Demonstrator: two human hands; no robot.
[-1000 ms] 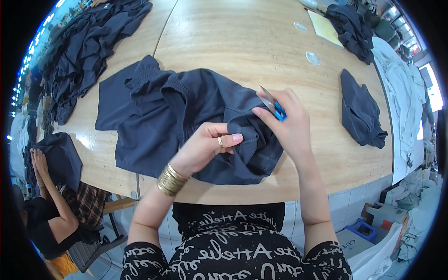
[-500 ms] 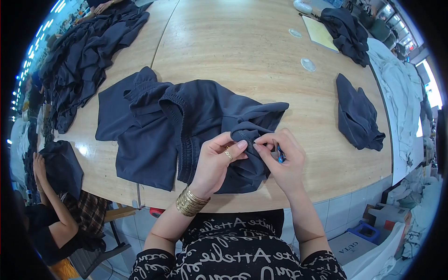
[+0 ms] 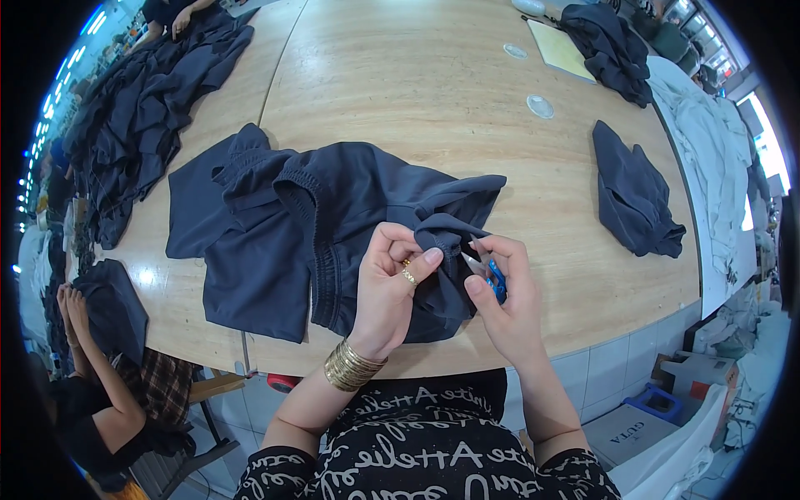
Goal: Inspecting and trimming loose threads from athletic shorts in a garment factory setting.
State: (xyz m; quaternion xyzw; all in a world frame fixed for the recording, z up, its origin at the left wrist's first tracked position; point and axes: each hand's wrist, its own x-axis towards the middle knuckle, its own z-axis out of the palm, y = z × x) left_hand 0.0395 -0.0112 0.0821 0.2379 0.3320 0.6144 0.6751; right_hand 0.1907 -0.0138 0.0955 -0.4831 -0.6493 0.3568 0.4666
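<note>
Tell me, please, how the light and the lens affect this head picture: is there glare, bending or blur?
Head view: the wooden table bends strongly toward the black round rim; a small glare spot shines on its left edge near the dark garment; the window at far right is overexposed; the left hand, right hand and blue-handled snips are sharp.

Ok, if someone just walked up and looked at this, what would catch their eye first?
Probably the two hands at the near edge of the wooden table: the left hand pinches a fold of a dark blue garment, while the right hand holds small blue-handled snips right against it. Next, the long pile of dark clothes along the far left.
</note>
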